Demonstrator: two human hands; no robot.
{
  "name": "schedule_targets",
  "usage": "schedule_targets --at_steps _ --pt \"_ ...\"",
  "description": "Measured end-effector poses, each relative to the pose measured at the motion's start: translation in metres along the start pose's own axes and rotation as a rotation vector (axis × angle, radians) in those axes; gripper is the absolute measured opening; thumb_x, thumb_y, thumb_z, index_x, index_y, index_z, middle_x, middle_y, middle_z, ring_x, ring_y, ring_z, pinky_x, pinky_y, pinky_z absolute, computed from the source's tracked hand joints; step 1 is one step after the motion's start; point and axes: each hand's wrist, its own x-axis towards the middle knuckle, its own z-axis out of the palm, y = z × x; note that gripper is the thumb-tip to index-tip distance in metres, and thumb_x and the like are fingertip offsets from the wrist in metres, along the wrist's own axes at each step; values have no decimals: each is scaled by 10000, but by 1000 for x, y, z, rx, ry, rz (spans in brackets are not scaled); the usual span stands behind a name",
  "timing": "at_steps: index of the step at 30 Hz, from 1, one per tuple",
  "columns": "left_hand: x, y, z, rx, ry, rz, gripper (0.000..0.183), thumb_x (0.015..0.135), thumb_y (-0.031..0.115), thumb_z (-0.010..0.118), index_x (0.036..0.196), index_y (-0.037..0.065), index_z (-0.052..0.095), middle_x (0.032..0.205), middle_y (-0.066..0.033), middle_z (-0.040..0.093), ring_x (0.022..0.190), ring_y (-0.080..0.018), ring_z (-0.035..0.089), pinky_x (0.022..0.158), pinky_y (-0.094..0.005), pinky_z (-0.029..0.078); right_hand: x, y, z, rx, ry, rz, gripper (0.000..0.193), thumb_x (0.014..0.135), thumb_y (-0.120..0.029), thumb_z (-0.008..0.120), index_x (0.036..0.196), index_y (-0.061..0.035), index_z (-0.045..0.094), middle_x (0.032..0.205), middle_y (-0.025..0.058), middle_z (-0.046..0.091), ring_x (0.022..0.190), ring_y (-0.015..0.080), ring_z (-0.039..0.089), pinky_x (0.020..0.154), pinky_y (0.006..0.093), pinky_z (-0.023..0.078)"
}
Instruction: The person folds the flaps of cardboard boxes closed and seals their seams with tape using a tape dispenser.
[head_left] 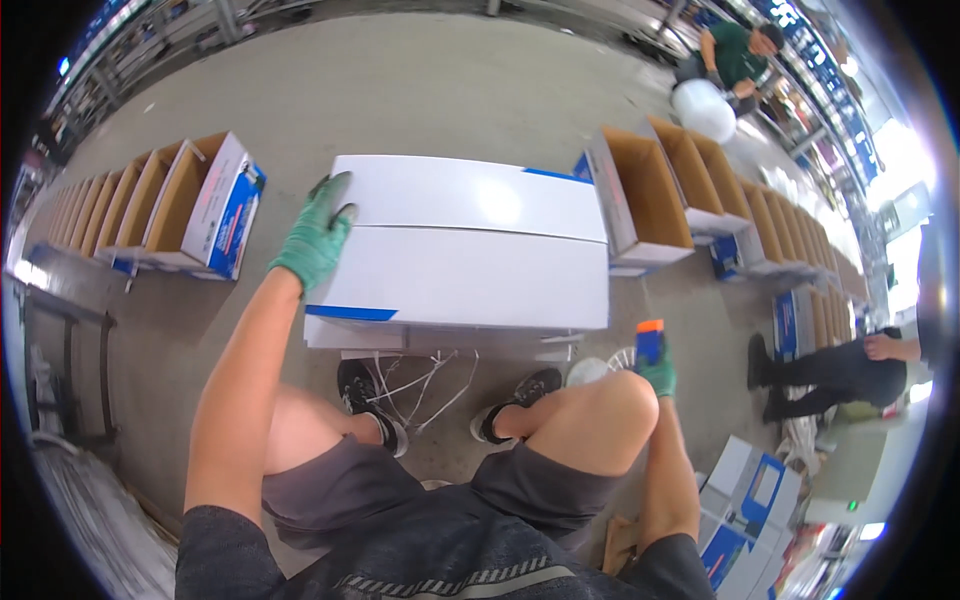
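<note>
A large white carton with blue corner strips lies in front of me, its two top flaps folded down to a seam. My left hand, in a green glove with dark fingertips, rests against the carton's left edge, fingers stretched out and thumb apart. Right of the carton, above my right knee, my gloved right hand is closed around a blue tape dispenser with an orange end. It is held clear of the carton. Part of that hand's grip is hidden.
Open cartons stand in a row at the left, with more open cartons at the right. White straps hang between my feet. A black metal frame stands far left. One person crouches by a white bundle; another stands at right.
</note>
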Motion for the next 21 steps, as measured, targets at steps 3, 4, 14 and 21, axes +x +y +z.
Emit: schedule_targets --at_steps 3,4,14,21 --pt "0 4 1 5 25 45 490 977 169 573 1440 92 430 1446 -236 424 1374 -359 394 1134 -394 325 53 -114 -48 389 39 -82 562 934 -199 640 1429 -6 456 1117 54 652 868 100 604 734 243 512" --pt "-1 7 2 28 33 14 485 972 160 576 1430 83 436 1443 -241 423 1358 -369 407 1133 -395 328 63 -161 -64 463 -92 -223 533 940 -227 629 1399 2 486 1080 54 660 812 81 599 680 226 502" --pt "-6 23 -1 -11 52 -103 481 968 151 587 1421 75 443 1463 -254 395 1349 -393 407 1123 -386 345 44 -431 30 -39 -899 -482 413 869 -280 680 1169 4 679 905 84 694 748 108 617 691 252 527" --pt "-4 50 -18 125 76 -90 416 948 116 576 1351 53 493 1429 -232 435 1314 -408 428 1104 -408 373 64 -405 39 -41 -952 -549 509 855 -350 671 1210 14 649 919 82 683 760 126 623 709 258 534"
